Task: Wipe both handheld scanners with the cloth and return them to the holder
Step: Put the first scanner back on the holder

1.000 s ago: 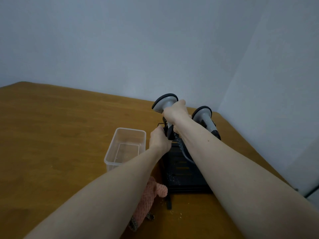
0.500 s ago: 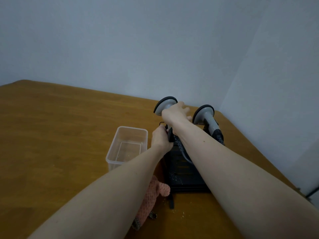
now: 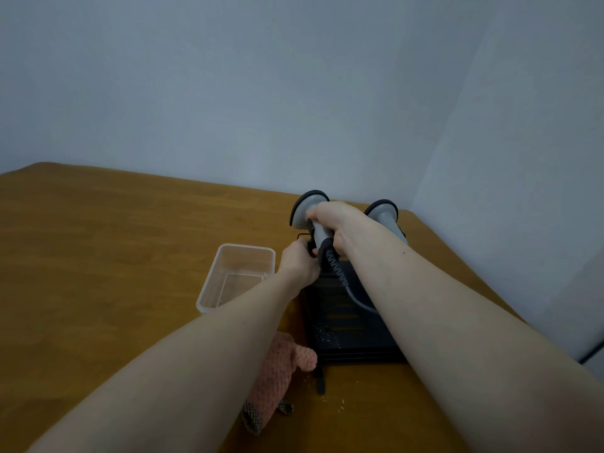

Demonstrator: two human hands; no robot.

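Nearest the person, a pink knitted cloth with a checked corner tag [image 3: 281, 371] is lying on the brown wooden desk [image 3: 98, 289], partly hidden under the left forearm and just beside the front left corner of the black slotted metal holder [image 3: 346, 325]. It is not being used, so whether the wiping is done or still to come cannot be told from here.

Further in, the left hand [image 3: 299, 264] is curling its grip at the base of the grey handheld scanner with a black rim [image 3: 310, 212], where the coiled grey cable [image 3: 340, 277] leaves it; the exact hold is hidden, but it seems to be steadying the handle end or the holder's wire. The right hand [image 3: 336, 223] is wrapping its grip round that scanner's handle. The step looks like seating or lifting this scanner at the holder's back edge, so it is worth keeping the handle upright and the cable slack clear of the slots.

A clear rectangular plastic tub [image 3: 238, 276] is standing just left of the holder, narrowing room there. The second grey scanner [image 3: 382, 214] is standing in the holder close on the right, near the desk's far right corner and the walls, so open room is lying mainly leftward and toward the person.
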